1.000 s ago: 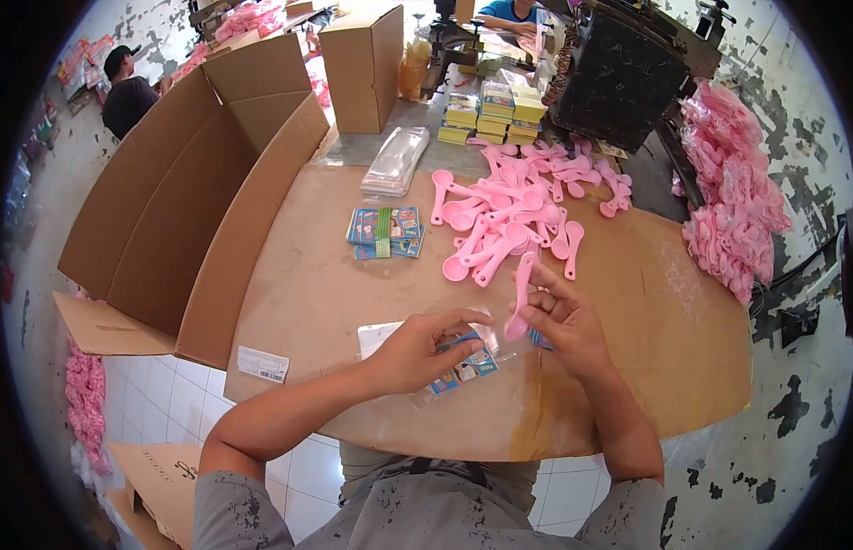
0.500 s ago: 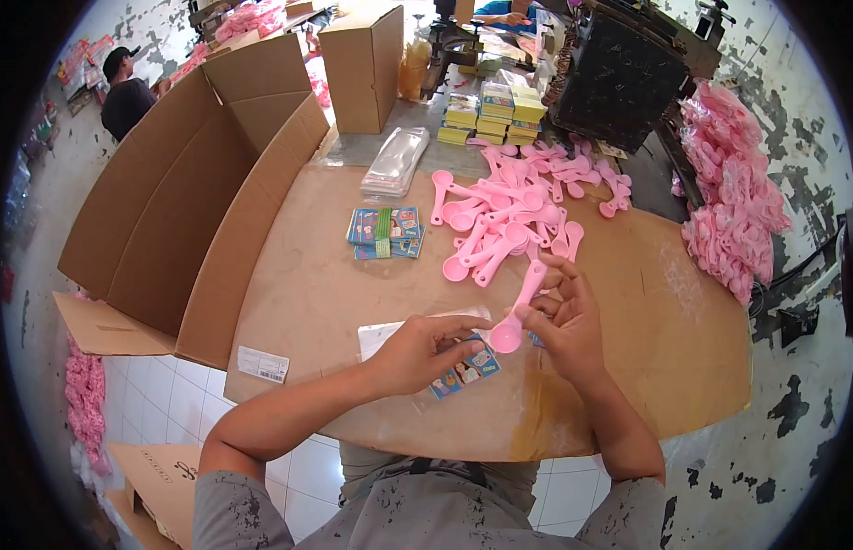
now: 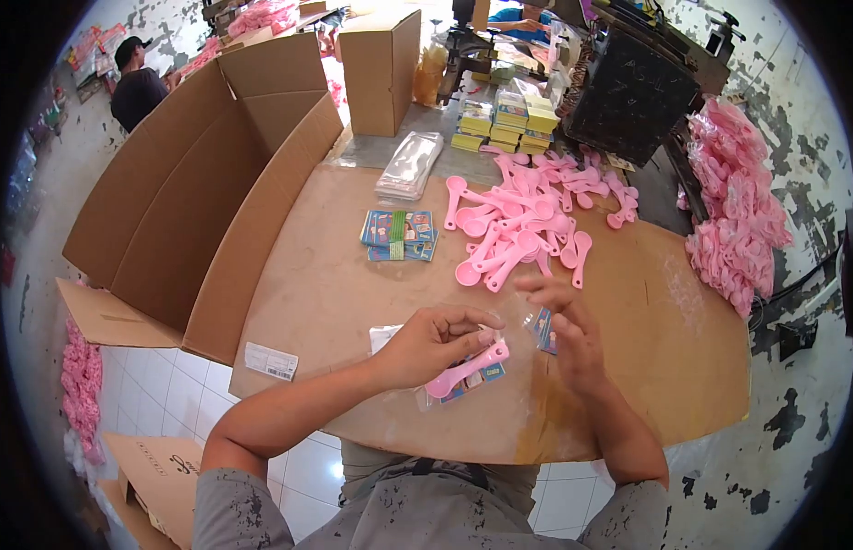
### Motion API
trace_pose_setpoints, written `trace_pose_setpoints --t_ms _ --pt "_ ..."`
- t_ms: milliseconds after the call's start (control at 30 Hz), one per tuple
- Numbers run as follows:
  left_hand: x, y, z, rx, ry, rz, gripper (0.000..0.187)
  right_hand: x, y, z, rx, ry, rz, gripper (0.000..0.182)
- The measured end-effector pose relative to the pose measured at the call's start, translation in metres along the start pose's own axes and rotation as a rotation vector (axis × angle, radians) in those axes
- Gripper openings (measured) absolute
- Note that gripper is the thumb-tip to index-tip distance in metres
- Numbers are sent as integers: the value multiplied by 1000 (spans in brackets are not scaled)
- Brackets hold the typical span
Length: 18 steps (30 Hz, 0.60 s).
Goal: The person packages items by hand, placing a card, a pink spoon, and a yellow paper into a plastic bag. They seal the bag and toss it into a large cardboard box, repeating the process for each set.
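A pink measuring spoon [image 3: 463,372] lies slantwise over a blue printed card [image 3: 486,378] in a clear plastic bag [image 3: 426,401], low at the table's middle. Above the spoon's handle, my left hand [image 3: 428,346] has its thumb and fingers pinched at the bag's edge; the exact grip is partly hidden. My right hand [image 3: 578,341] is raised to the right, fingers apart, holding nothing. Close beside it another blue card [image 3: 545,332] lies on the cardboard. Farther up the table is a heap of pink spoons [image 3: 518,215].
Banded blue cards [image 3: 376,236] and a stack of clear bags [image 3: 410,165] lie left of the heap. Card stacks [image 3: 509,119] stand behind it. A large open carton [image 3: 252,220] borders the left; a black machine [image 3: 628,87] stands back right. A person [image 3: 138,87] is at far left.
The spoon has left my right hand and now lies over the card by my left hand. My right hand has opened and moved slightly right. The whole view has shifted a little.
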<state>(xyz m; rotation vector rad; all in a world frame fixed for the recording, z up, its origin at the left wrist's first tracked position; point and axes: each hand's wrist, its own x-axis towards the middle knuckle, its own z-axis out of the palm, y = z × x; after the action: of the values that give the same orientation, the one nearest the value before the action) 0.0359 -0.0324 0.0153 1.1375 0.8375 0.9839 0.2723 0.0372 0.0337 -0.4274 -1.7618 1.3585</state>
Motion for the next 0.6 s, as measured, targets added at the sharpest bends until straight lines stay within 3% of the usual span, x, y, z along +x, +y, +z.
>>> trace_pose_setpoints --t_ms 33,133,267,367,433,533,600 --pt "1 -2 -1 -13 -12 4 30 5 -11 3 147 84 43 28" --pt "-1 0 -3 -28 -88 9 33 15 -30 1 -362 -176 -43 18" --pt "-2 -1 1 -102 -110 63 38 30 -62 -2 -527 -330 -218 17" --pt "0 3 -1 397 67 453 43 41 -99 1 -752 -262 -396 17" --pt "-3 12 -4 467 0 533 46 40 -116 8 -984 -162 -457 15" --pt "-12 24 7 476 -27 517 49 38 -121 13 -1181 -227 -220 11" --pt "-13 26 12 482 -6 513 48 37 -115 16 -1068 -156 -227 10"
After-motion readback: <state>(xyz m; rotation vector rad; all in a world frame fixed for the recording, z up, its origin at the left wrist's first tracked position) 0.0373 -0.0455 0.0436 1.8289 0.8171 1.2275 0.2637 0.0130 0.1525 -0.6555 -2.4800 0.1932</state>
